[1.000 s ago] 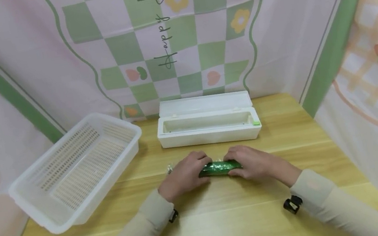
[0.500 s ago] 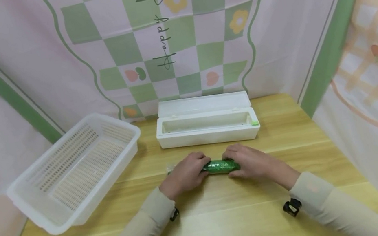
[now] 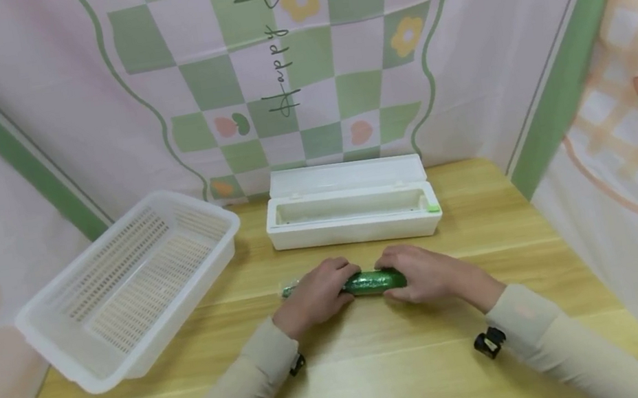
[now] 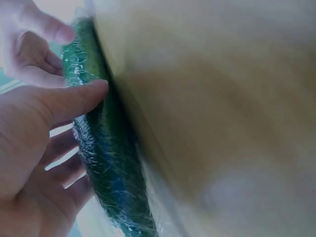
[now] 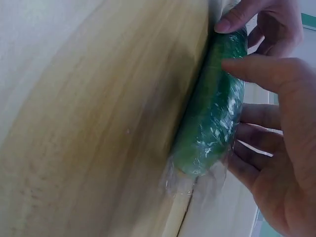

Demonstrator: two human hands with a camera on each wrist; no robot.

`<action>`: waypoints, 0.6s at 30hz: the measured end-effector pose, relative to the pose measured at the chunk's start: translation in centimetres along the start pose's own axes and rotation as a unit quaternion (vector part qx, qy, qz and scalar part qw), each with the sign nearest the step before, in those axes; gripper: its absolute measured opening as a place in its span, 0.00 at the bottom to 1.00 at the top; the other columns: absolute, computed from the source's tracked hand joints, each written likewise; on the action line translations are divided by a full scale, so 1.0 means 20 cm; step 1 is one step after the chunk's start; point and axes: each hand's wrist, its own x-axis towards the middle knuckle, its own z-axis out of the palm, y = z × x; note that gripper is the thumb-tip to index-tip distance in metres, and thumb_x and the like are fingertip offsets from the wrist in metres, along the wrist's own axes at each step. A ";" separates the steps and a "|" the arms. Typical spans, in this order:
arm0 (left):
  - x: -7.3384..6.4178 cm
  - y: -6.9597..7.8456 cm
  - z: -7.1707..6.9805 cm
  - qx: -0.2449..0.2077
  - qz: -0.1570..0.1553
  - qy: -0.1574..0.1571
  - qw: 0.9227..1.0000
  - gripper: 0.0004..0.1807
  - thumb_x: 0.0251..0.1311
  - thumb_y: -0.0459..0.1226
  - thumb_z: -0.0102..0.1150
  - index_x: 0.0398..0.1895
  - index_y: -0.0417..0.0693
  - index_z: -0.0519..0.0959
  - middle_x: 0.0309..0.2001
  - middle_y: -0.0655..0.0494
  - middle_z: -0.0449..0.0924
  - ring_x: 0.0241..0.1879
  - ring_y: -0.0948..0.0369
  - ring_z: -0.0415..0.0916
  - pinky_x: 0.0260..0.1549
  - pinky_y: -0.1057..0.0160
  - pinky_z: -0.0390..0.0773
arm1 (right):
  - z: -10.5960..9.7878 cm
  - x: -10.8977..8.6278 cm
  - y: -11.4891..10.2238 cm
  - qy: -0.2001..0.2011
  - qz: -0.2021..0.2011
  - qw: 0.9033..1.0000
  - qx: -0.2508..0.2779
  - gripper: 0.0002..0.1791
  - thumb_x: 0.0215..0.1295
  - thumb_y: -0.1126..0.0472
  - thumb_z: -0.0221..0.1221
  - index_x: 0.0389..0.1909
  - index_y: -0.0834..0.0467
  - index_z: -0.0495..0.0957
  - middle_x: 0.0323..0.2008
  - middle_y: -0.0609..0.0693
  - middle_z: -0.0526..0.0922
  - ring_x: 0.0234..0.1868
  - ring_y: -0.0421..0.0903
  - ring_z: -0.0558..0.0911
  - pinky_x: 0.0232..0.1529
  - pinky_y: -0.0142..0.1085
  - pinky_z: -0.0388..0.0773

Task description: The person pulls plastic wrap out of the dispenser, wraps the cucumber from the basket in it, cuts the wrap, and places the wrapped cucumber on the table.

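Note:
A green cucumber (image 3: 374,281) wrapped in clear cling film lies sideways on the wooden table, in front of the white box. My left hand (image 3: 318,294) grips its left part, thumb on the near side and fingers on the far side. Farther right, my right hand (image 3: 425,273) holds it the same way and covers its right end in the head view. Loose film sticks out past the end of the cucumber (image 5: 210,118) in the right wrist view. Crinkled film covers the cucumber (image 4: 116,163) in the left wrist view, where its lower end runs out of frame.
Behind the hands stands a long white box (image 3: 355,229) with its lid raised and a small green piece at its right corner. A white slotted basket (image 3: 181,318) sits at the left of the table (image 3: 386,383). A patterned cloth (image 3: 309,54) hangs behind.
Both hands stay on the cucumber. The right hand has shifted very slightly left toward the left hand, and the film's glints on the cucumber differ. The box and basket stay put.

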 end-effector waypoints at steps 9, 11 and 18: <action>0.02 0.00 -0.03 -0.012 -0.030 -0.055 0.998 0.27 0.73 0.41 0.65 0.71 0.44 0.74 0.61 0.50 0.82 0.58 0.57 0.81 0.63 0.57 0.82 | 0.02 0.01 -0.02 0.024 -0.018 0.999 -0.027 0.23 0.65 0.52 0.74 0.55 0.60 0.82 0.49 0.49 0.83 0.47 0.42 0.81 0.52 0.41 0.85; 0.02 0.00 -0.02 -0.019 -0.037 -0.051 0.998 0.29 0.70 0.43 0.68 0.71 0.45 0.74 0.63 0.50 0.80 0.60 0.57 0.80 0.64 0.57 0.81 | 0.02 0.01 -0.02 0.011 -0.020 0.999 -0.026 0.21 0.67 0.53 0.71 0.55 0.60 0.82 0.48 0.49 0.83 0.46 0.40 0.80 0.50 0.39 0.84; 0.01 -0.01 0.02 -0.004 -0.032 -0.024 0.999 0.23 0.71 0.41 0.68 0.66 0.46 0.78 0.56 0.52 0.80 0.53 0.59 0.78 0.57 0.60 0.83 | 0.01 0.02 -0.02 -0.015 -0.005 0.999 -0.033 0.23 0.68 0.51 0.69 0.58 0.61 0.82 0.50 0.50 0.81 0.45 0.40 0.78 0.49 0.38 0.82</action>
